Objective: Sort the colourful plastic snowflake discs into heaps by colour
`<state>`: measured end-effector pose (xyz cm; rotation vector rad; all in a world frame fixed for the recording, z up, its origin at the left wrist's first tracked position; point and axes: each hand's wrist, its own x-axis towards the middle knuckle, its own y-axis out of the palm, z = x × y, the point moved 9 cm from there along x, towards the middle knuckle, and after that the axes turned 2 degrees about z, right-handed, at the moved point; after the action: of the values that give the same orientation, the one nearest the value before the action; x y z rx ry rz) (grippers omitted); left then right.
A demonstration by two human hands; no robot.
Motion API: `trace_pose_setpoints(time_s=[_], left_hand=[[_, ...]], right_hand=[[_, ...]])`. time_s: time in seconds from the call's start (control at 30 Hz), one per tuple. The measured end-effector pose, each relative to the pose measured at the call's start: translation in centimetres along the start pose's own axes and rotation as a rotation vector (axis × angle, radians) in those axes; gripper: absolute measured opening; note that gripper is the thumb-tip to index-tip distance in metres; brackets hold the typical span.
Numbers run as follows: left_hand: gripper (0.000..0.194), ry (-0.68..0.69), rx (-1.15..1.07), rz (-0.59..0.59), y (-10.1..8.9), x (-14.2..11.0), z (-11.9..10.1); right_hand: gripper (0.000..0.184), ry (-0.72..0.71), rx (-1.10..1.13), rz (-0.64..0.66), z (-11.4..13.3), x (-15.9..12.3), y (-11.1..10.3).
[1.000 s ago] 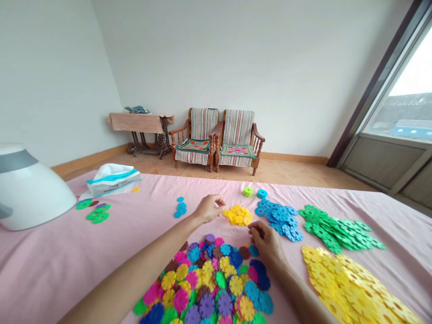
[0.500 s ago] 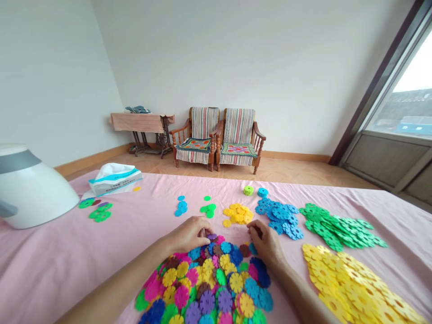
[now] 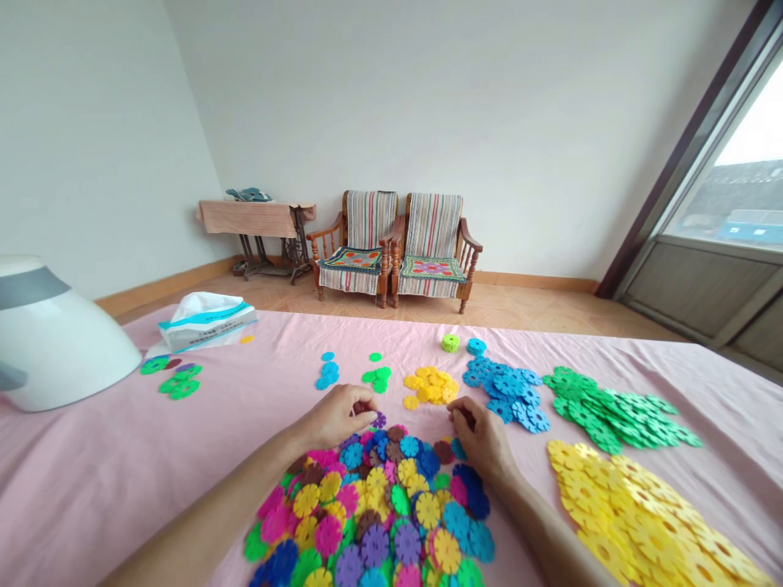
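A mixed pile of coloured plastic snowflake discs (image 3: pixel 367 505) lies in front of me. At its far edge, my left hand (image 3: pixel 341 417) is closed in a pinch, with a purple snowflake disc (image 3: pixel 379 420) at its fingertips. Across from it, on the pile's right side, my right hand (image 3: pixel 483 436) has its fingers curled together; whatever they may hold is hidden. Just beyond the hands are a small heap of yellow discs (image 3: pixel 433 385), a few green discs (image 3: pixel 378 378) and a few blue discs (image 3: pixel 328 375).
To the right lie heaps of blue discs (image 3: pixel 510 391), green discs (image 3: pixel 617 408) and large yellow discs (image 3: pixel 648 522). Short stacks, lime green (image 3: pixel 451 343) and blue (image 3: pixel 475 347), stand behind. A tissue pack (image 3: pixel 208 319) and a white appliance (image 3: pixel 61 342) occupy the left of the pink-covered table (image 3: pixel 245 456).
My left hand has moved slightly away from me, and the purple disc at its fingertips has shifted off the pile's far edge. My right hand stays nearly still.
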<state>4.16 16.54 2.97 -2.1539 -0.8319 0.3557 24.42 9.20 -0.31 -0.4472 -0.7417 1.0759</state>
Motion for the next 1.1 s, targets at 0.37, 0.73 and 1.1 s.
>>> trace_pose_setpoints(time_s=[0.37,0.73,1.1], left_hand=[[0.021,-0.078,-0.194,0.304,0.6,-1.6,0.1],[0.02,-0.082,0.216,0.325,-1.4,-2.9,2.7],[0.011,-0.124,0.074,0.358,-1.0,-2.8,3.3]], right_hand=[[0.023,-0.008,0.017,0.008,-0.1,-0.1,0.0],[0.024,-0.01,0.015,0.018,-0.4,0.0,0.2],[0.024,-0.003,0.018,0.017,-0.1,-0.1,0.1]])
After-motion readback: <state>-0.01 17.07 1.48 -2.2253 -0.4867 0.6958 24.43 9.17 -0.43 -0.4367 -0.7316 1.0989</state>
